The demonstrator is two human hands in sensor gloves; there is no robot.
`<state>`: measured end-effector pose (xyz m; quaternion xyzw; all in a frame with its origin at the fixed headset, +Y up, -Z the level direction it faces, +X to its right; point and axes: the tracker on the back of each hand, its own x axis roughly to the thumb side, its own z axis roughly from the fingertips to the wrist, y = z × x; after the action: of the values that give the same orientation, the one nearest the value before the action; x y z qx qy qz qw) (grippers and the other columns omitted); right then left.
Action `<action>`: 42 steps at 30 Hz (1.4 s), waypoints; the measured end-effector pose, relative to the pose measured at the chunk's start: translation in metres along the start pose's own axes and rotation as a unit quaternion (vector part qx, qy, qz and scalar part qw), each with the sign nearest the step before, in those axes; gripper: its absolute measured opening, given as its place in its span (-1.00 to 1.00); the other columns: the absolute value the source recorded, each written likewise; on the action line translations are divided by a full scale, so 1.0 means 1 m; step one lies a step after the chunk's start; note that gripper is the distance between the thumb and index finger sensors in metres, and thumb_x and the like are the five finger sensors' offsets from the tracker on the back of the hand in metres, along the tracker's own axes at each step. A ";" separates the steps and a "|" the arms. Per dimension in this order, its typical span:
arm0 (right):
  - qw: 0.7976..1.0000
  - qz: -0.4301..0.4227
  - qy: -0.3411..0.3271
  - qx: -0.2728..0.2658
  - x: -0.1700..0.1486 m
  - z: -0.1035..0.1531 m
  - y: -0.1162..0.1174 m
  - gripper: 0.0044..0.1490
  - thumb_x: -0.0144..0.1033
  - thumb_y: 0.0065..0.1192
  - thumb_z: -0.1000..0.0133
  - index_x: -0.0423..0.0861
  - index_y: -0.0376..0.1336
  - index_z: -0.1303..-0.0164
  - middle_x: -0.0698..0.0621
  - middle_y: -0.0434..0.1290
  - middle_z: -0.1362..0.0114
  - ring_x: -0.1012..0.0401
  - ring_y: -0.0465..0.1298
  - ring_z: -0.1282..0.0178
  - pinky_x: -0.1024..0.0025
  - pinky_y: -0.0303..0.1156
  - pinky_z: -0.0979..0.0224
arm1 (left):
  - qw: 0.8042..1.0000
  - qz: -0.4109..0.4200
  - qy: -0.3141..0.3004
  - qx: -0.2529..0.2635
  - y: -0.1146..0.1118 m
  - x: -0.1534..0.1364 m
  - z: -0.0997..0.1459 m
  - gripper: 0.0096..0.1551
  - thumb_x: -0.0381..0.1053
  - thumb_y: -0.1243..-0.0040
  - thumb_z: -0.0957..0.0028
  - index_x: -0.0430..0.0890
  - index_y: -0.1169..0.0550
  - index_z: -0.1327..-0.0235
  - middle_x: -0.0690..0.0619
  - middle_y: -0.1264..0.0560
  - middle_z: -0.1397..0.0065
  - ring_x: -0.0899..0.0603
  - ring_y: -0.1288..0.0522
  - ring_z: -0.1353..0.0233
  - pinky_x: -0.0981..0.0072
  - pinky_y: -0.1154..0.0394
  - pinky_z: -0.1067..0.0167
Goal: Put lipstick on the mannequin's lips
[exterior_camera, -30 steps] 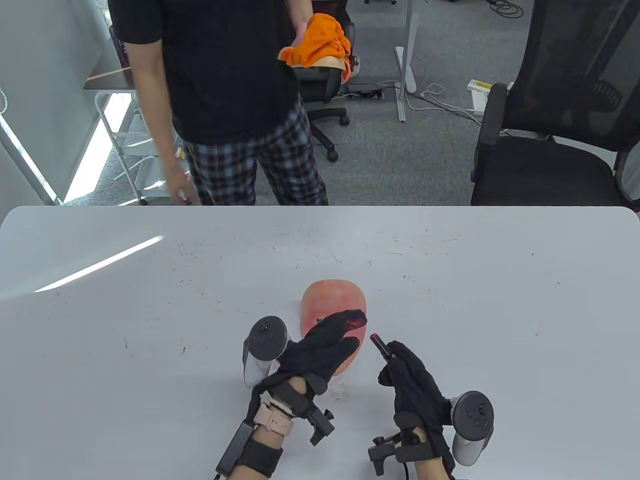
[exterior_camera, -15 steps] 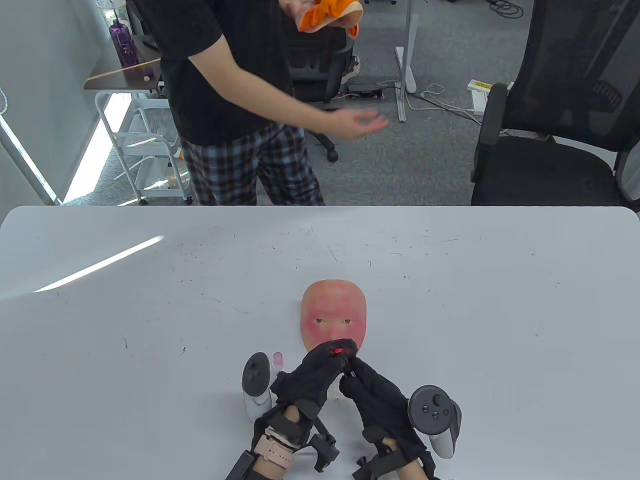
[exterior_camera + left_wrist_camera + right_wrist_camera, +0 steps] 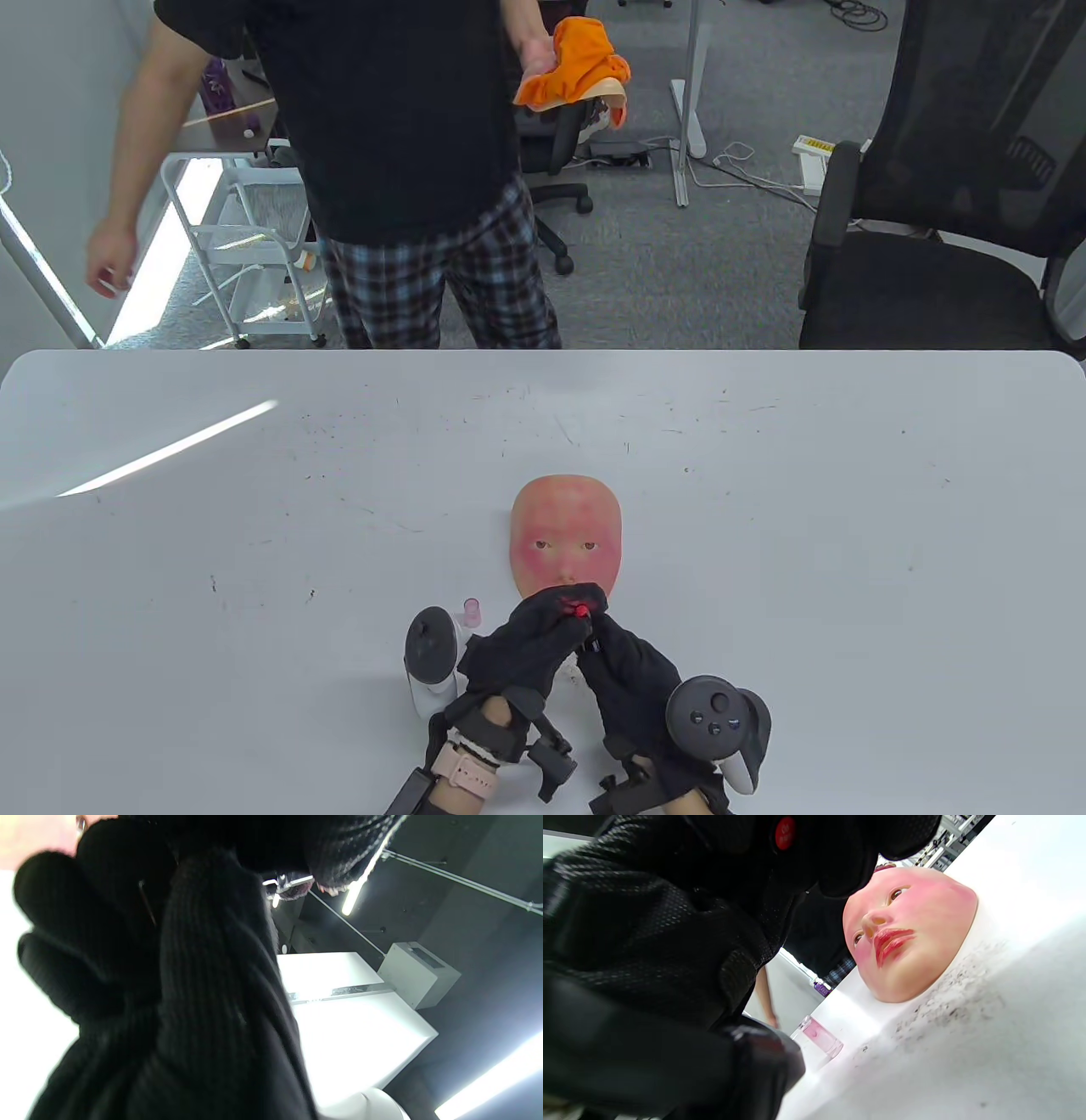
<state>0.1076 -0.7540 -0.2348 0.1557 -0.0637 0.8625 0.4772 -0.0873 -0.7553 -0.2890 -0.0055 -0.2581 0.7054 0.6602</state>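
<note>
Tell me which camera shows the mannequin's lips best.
The right wrist view: the mannequin face lies unobstructed there, its red lips fully visible. In the table view both gloved hands cover the mouth. The left wrist view shows only glove and ceiling.

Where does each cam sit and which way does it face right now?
Table view: high, looking down and across the table at the mask; both gloved hands, left hand and right hand, meet at its chin.
Left wrist view: tilted up toward ceiling lights; black gloved fingers fill the frame.
Right wrist view: low by the tabletop, looking along it at the mask's red lips and a cap; glove upper left.
Shared: mask and cap in table and right wrist views.
</note>
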 end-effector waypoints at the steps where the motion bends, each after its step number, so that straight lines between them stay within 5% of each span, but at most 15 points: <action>1: 1.000 0.006 -0.002 0.001 0.002 0.000 0.002 -0.33 -0.16 0.22 -0.03 -0.12 0.29 -0.35 -0.12 0.56 -0.21 -0.02 0.56 -0.12 -0.07 0.38 -0.28 | 0.999 -0.031 -0.008 0.003 0.003 0.002 0.001 -0.48 0.12 -0.28 -0.11 0.02 -0.60 -0.32 -0.05 -0.55 -0.40 -0.27 -0.43 -0.43 -0.10 -0.39 -0.33; 5: 0.999 0.036 -0.012 -0.019 0.008 0.003 0.006 -0.32 -0.14 0.24 -0.01 -0.13 0.30 -0.33 -0.10 0.57 -0.19 0.00 0.58 -0.10 -0.05 0.40 -0.26 | 0.998 -0.063 -0.015 0.019 0.004 0.005 0.003 -0.52 0.22 -0.35 -0.08 0.10 -0.51 -0.20 0.04 -0.52 -0.32 -0.18 -0.45 -0.38 -0.02 -0.43 -0.29; 9: 0.999 0.034 -0.004 -0.025 0.007 0.003 0.005 -0.31 -0.14 0.25 -0.01 -0.16 0.30 -0.32 -0.10 0.58 -0.18 0.01 0.58 -0.08 -0.04 0.41 -0.25 | 1.000 0.005 -0.002 -0.025 -0.003 -0.001 0.001 -0.40 0.13 -0.24 -0.15 -0.01 -0.48 -0.46 -0.11 -0.48 -0.45 -0.30 -0.37 -0.46 -0.14 -0.33 -0.36; 18: 0.997 0.069 -0.026 -0.021 0.008 0.004 0.009 -0.33 -0.12 0.28 0.02 -0.10 0.33 -0.29 -0.09 0.59 -0.17 0.02 0.59 -0.08 -0.03 0.41 -0.25 | 0.995 -0.088 -0.036 0.021 0.005 0.005 0.003 -0.57 0.23 -0.42 -0.02 0.13 -0.55 -0.08 0.12 -0.57 -0.21 -0.13 -0.51 -0.33 0.02 -0.47 -0.24; 22: 0.998 0.051 -0.010 -0.034 0.004 0.004 0.005 -0.32 -0.12 0.27 0.01 -0.14 0.33 -0.29 -0.09 0.59 -0.16 0.02 0.59 -0.07 -0.03 0.42 -0.24 | 0.999 -0.024 -0.025 -0.017 0.001 -0.001 0.003 -0.44 0.17 -0.28 -0.12 0.04 -0.53 -0.37 -0.02 -0.53 -0.40 -0.25 -0.42 -0.44 -0.09 -0.38 -0.34; 24: 0.999 0.041 -0.005 -0.030 0.002 0.004 0.003 -0.33 -0.13 0.29 0.02 -0.13 0.33 -0.29 -0.10 0.59 -0.16 0.01 0.59 -0.07 -0.04 0.41 -0.25 | 1.000 0.000 -0.025 -0.008 -0.001 -0.002 0.003 -0.46 0.08 -0.30 -0.11 -0.01 -0.56 -0.36 -0.07 -0.54 -0.40 -0.28 -0.41 -0.46 -0.13 -0.37 -0.35; 29: 0.997 0.065 -0.014 -0.028 0.005 0.004 0.007 -0.32 -0.11 0.28 0.02 -0.13 0.34 -0.29 -0.09 0.60 -0.15 0.02 0.60 -0.06 -0.03 0.42 -0.24 | 0.994 -0.095 -0.047 0.025 0.008 0.006 0.006 -0.54 0.17 -0.41 -0.05 0.07 -0.56 -0.15 0.06 -0.57 -0.25 -0.17 -0.49 -0.36 -0.01 -0.44 -0.27; 34: 0.997 0.071 -0.004 -0.025 0.001 0.005 0.007 -0.31 -0.11 0.29 0.02 -0.16 0.34 -0.28 -0.10 0.60 -0.14 0.02 0.60 -0.05 -0.03 0.42 -0.23 | 0.995 -0.099 -0.033 -0.010 -0.002 0.000 0.005 -0.41 0.17 -0.23 -0.17 0.00 -0.48 -0.44 -0.05 -0.51 -0.41 -0.24 -0.43 -0.42 -0.04 -0.41 -0.31; 37: 0.997 0.076 -0.009 -0.019 0.000 0.004 0.007 -0.32 -0.12 0.30 0.02 -0.14 0.33 -0.29 -0.10 0.59 -0.15 0.02 0.59 -0.06 -0.04 0.42 -0.24 | 0.998 -0.048 -0.028 0.016 -0.001 -0.001 0.007 -0.49 0.08 -0.33 -0.11 -0.02 -0.58 -0.31 -0.06 -0.56 -0.35 -0.27 -0.45 -0.40 -0.09 -0.40 -0.30; 42: 0.995 0.093 -0.018 -0.010 0.001 0.004 0.012 -0.33 -0.12 0.29 0.02 -0.10 0.33 -0.30 -0.09 0.59 -0.18 0.02 0.59 -0.08 -0.03 0.41 -0.25 | 0.991 -0.122 -0.042 0.028 0.004 0.005 0.008 -0.56 0.16 -0.42 -0.03 0.08 -0.55 -0.11 0.07 -0.56 -0.23 -0.17 -0.49 -0.33 0.01 -0.45 -0.24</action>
<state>0.0974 -0.7604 -0.2301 0.1602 -0.0947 0.8995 0.3953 -0.0944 -0.7539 -0.2817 0.0742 -0.2647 0.6260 0.7298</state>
